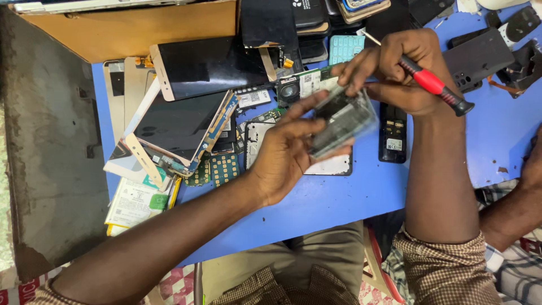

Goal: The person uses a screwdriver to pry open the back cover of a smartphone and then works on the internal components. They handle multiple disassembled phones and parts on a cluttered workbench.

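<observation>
The phone body [343,120], blurred and partly see-through, was held above the blue table [339,197], tilted, its upper end higher; the left hand [285,155] cradled it from below, fingers partly curled around its lower edge, thumb extended along its left side; the right hand [395,70] gripped a red-handled screwdriver [432,83] in the closed palm, while its fingertips pinched the upper edge of the phone body. Under the hands lay a white phone frame [333,165] and a black phone back [393,133]; to the left, a gold-edged screen panel [206,66], a second dark screen [178,124] and green keypad boards [217,168] were stacked and overlapping; another person's arm [516,209] rested at the right edge.
</observation>
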